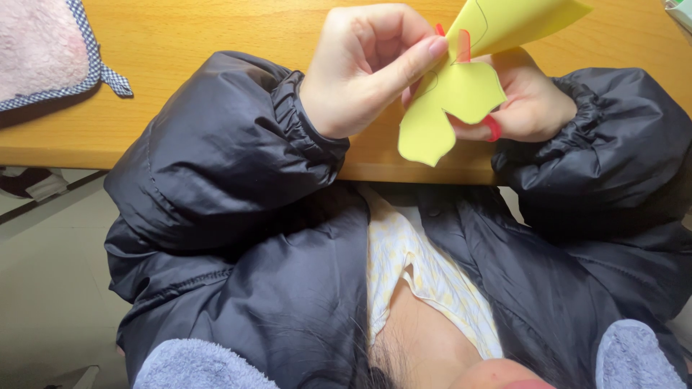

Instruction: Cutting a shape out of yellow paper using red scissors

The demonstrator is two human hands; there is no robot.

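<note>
A: What sits at the centre of the view?

B: One sheet of yellow paper (461,90), held above the near edge of a wooden table (216,43). A thin pencil outline runs across it.

A: How far along does the cutting appear?

B: The lower part is already shaped into rounded lobes along the drawn line. The upper part rises as a broad uncut flap, so a good share seems left to trim. This is a judgement from the edges alone.

A: How is the sheet held?

B: The left hand (367,68) pinches it, thumb and forefinger closed on the paper near the cut. The right hand (530,101) is closed around red-handled scissors (492,128), mostly hidden behind the sheet; only slips of red show.

A: And the count?

B: One sheet, one pair of scissors, two hands in black padded sleeves (216,151). One pink cloth with a checked border (43,50) lies well apart, at the table's far left corner.
</note>
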